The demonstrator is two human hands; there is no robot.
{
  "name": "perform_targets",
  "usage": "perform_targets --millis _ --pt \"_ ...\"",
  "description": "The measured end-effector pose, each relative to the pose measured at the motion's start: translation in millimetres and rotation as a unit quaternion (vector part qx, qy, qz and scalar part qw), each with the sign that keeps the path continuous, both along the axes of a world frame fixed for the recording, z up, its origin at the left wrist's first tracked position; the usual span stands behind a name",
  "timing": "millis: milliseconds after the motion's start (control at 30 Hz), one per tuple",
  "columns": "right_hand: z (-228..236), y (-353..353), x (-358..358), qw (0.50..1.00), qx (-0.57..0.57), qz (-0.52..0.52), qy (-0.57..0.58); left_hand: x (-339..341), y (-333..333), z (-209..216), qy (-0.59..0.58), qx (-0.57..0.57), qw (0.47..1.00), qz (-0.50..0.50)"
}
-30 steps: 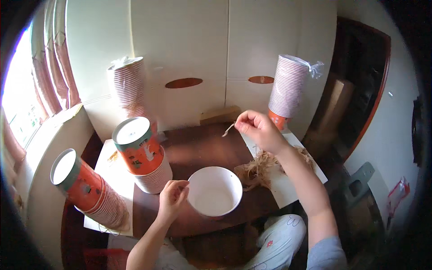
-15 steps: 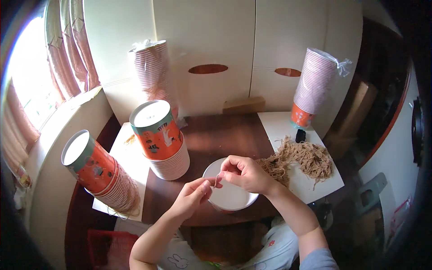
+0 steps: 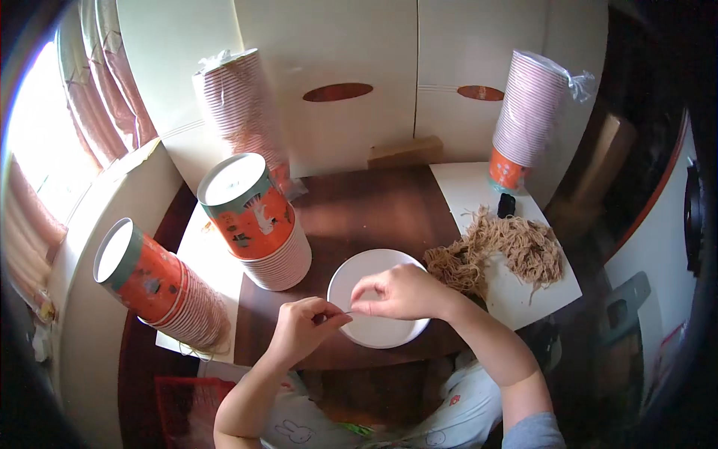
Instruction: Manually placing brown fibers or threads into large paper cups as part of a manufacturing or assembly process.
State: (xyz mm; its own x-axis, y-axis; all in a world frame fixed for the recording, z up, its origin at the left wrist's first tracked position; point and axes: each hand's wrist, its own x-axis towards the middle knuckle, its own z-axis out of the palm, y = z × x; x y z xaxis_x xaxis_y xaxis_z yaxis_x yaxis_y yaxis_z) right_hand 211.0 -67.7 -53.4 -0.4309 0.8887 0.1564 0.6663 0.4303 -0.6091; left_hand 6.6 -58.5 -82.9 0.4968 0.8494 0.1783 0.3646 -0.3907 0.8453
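Over a round white paper tub (image 3: 389, 335) at the table's front, my two hands face each other with a short gap between them. A thin strand of string (image 3: 348, 312) spans that gap. My left hand (image 3: 301, 331) pinches one end between thumb and fingers, beside the tub's left rim. Above the tub, my right hand (image 3: 404, 293) is closed with its fingertips on the other end. Beyond my right wrist lies a heap of brown string (image 3: 523, 251), tangled and loose.
Stacks of orange and green paper tubs (image 3: 258, 224) stand upside down at left, one (image 3: 168, 288) near the table edge. Plastic-wrapped stacks rise at back left (image 3: 239, 112) and back right (image 3: 527, 112). A small black object (image 3: 506, 205) sits by the string heap.
My hands have drawn slightly apart, and the strand between them now looks straighter. The left has shifted left. The whole view has shifted a little.
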Motion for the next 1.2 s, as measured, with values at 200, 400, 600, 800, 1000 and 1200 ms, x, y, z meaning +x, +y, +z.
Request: perform_targets --millis 200,400,600,800,1000,1200 --pt "-11.2 8.4 -12.0 0.947 -0.252 0.091 0.176 4.2 -2.8 0.2 0.071 0.232 0.970 0.015" --pt "-17.7 15.4 -13.9 0.979 -0.141 0.081 0.123 2.2 -3.2 -1.4 0.099 0.272 0.957 0.022" --pt "-35.1 16.0 -16.8 0.992 -0.100 0.053 0.049 -5.9 2.1 1.0 0.113 0.208 0.970 0.051" --pt "-40.0 16.7 -17.8 0.976 -0.176 0.063 0.115 -13.0 7.0 -2.2 0.144 0.041 0.987 0.064" --pt "-50.3 15.5 -16.7 0.985 -0.135 0.063 0.082 -14.5 12.2 -15.2 0.084 -0.043 0.994 0.054" --pt "-52.8 13.8 -16.2 0.990 -0.122 0.061 0.029 -12.8 13.8 -17.2 0.084 -0.106 0.990 0.038"
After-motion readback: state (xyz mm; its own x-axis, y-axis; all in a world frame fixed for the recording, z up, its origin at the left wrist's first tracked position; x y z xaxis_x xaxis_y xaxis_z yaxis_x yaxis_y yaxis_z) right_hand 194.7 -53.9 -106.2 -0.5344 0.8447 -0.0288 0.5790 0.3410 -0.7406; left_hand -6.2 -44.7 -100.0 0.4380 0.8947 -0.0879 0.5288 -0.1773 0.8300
